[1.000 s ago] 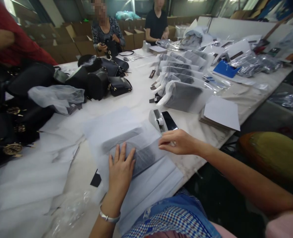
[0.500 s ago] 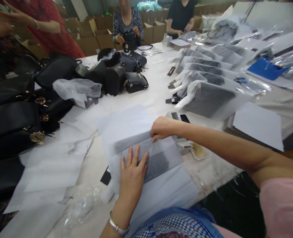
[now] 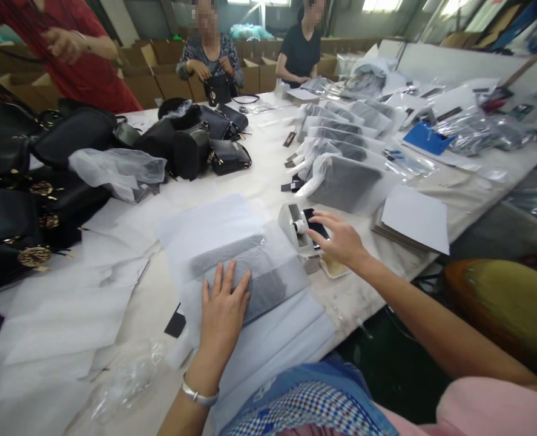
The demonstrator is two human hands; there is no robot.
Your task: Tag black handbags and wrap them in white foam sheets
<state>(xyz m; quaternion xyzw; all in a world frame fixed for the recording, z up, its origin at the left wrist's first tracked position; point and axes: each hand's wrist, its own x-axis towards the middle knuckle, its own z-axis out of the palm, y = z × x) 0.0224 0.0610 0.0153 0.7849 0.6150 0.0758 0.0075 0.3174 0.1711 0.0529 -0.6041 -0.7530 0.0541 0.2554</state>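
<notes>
My left hand (image 3: 225, 297) lies flat with spread fingers on a dark, flat item wrapped in thin white tissue paper (image 3: 268, 257). The dark shape shows through the paper; its exact kind is hidden. A black tag (image 3: 175, 322) sticks out at the wrapped item's left side. My right hand (image 3: 341, 239) hovers beside a grey tape dispenser (image 3: 290, 221), fingers apart, the fingertips close to its white roll. A black phone-like object (image 3: 316, 227) lies just behind these fingers. More white sheets (image 3: 272, 342) lie under the wrapped item.
Black handbags (image 3: 9, 218) with gold fittings crowd the left side, by loose white paper (image 3: 68, 321). Several wrapped bags (image 3: 345, 181) stand in a row at the right, near a stack of white boards (image 3: 416, 218). Co-workers (image 3: 211, 54) stand across the table.
My right hand has left the wrapped item and moved right to the tape dispenser, its fingers opening. My left hand stays on the paper. The view has shifted to the right.
</notes>
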